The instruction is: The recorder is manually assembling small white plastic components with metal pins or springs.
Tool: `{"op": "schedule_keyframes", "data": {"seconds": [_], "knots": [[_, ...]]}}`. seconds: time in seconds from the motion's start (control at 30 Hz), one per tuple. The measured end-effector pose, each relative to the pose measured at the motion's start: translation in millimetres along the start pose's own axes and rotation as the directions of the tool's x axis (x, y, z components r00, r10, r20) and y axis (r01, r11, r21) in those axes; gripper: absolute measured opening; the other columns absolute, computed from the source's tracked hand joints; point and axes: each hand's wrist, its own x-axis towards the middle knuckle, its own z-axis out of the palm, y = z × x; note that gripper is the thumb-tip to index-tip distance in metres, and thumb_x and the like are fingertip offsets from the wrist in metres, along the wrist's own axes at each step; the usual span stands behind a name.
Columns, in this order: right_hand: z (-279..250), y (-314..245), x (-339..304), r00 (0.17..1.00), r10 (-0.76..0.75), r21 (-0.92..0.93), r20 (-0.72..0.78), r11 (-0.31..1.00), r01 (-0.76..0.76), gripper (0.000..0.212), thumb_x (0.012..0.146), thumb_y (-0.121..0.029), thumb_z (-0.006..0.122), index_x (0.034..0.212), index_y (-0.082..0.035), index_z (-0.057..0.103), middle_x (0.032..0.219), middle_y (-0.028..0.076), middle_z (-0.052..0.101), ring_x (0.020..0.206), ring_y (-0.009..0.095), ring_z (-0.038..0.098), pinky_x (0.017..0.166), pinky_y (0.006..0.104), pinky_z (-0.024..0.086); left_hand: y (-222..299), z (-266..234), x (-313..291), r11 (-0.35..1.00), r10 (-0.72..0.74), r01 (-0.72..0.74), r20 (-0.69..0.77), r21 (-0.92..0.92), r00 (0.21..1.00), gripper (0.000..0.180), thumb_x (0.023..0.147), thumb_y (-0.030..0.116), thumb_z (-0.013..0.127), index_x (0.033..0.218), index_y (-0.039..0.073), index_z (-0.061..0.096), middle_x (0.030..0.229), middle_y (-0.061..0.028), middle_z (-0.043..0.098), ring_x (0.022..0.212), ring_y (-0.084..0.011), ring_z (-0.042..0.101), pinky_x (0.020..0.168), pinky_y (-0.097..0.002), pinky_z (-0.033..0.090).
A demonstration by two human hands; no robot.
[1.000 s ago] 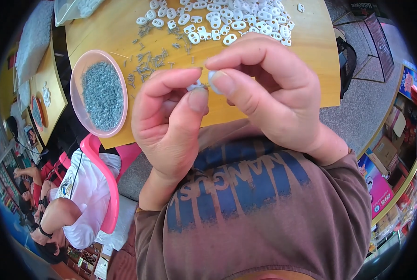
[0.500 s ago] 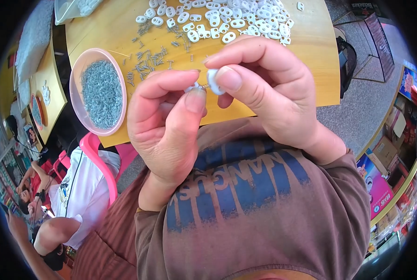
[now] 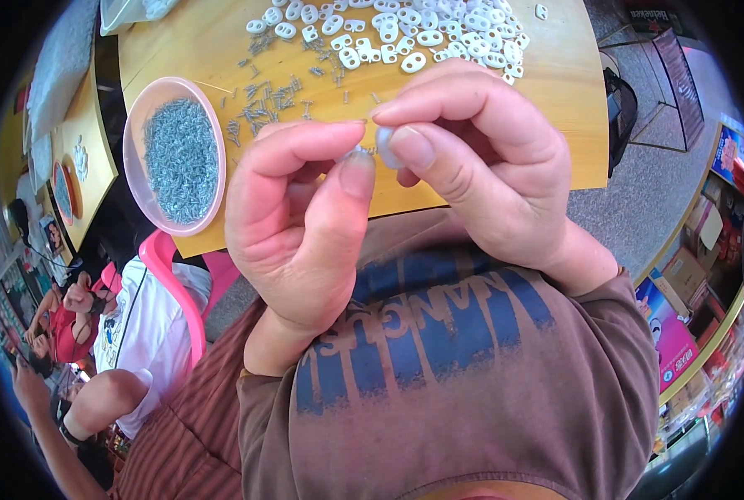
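Above the table's near edge, both hands are raised close together with their fingertips almost meeting. My right hand point(image 3: 493, 162) pinches a white plastic two-hole piece point(image 3: 384, 148) between thumb and fingers, its edge facing left. My left hand point(image 3: 293, 221) is closed in a pinch on a small white plastic part, mostly hidden behind the thumb. A thin metal spring point(image 3: 369, 151) bridges the short gap between the two parts. On the table beyond lie many loose white two-hole pieces point(image 3: 429, 38) in a heap, with loose small metal springs point(image 3: 273, 97) scattered left of them.
A pink oval bowl point(image 3: 130, 158) full of small metal springs stands on the wooden table point(image 3: 197, 52), left of my hands. Beyond its left edge are a pink chair point(image 3: 172, 283) and seated people. A white container point(image 3: 120, 15) sits at the far left corner.
My left hand has shifted slightly right, nearer the right hand, narrowing the gap between the two white parts. The right hand's piece has turned more edge-on. A person at left has moved an arm.
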Motion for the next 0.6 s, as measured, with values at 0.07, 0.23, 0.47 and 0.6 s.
{"op": "schedule_keyframes", "data": {"seconds": [0.07, 0.23, 0.47, 0.6], "knots": [[1, 1, -1, 1.0, 0.014, 0.035, -0.01, 0.999, -0.014, 0.013, 0.083, -0.003, 0.053, 0.094, 0.003, 0.054, 0.086, 0.007, 0.051, 0.067, 0.009, 0.05, 0.058, 0.0187, 0.043, 0, 0, -1, 1.0, -0.013, 0.013, -0.004, -0.005, 1.0, 0.019, 0.077, -0.006, 0.055, 0.095, -0.001, 0.053, 0.09, -0.0034, 0.049, 0.077, -0.0058, 0.046, 0.068, -0.0163, 0.036], [5, -3, -2, 0.983, 0.183, 0.293, -0.029, 0.941, -0.167, 0.013, 0.083, -0.005, 0.053, 0.094, 0.002, 0.054, 0.086, 0.006, 0.052, 0.069, 0.008, 0.051, 0.058, 0.0182, 0.044, 1, 1, -2, 0.997, -0.035, 0.035, 0.0, -0.066, 0.999, 0.017, 0.077, -0.006, 0.054, 0.094, -0.001, 0.053, 0.089, -0.0033, 0.049, 0.074, -0.005, 0.046, 0.065, -0.0158, 0.038], [9, -4, -4, 0.985, 0.173, 0.339, -0.02, 0.928, -0.156, 0.014, 0.084, -0.007, 0.053, 0.095, 0.002, 0.054, 0.087, 0.006, 0.053, 0.07, 0.008, 0.052, 0.059, 0.0186, 0.044, 2, 2, -2, 0.995, -0.046, 0.045, -0.014, -0.087, 0.999, 0.018, 0.077, -0.007, 0.054, 0.094, -0.001, 0.053, 0.089, -0.0038, 0.05, 0.071, -0.0048, 0.047, 0.063, -0.0159, 0.038], [12, -5, -5, 0.957, 0.281, 0.493, -0.067, 0.843, -0.213, 0.017, 0.085, -0.011, 0.051, 0.097, 0.001, 0.052, 0.08, 0.006, 0.054, 0.066, 0.01, 0.051, 0.058, 0.0205, 0.043, 5, 1, -2, 0.998, 0.051, -0.053, -0.094, -0.016, 0.994, 0.019, 0.076, -0.008, 0.054, 0.093, -0.002, 0.053, 0.09, -0.0049, 0.051, 0.071, -0.0054, 0.047, 0.063, -0.0167, 0.039]]}}
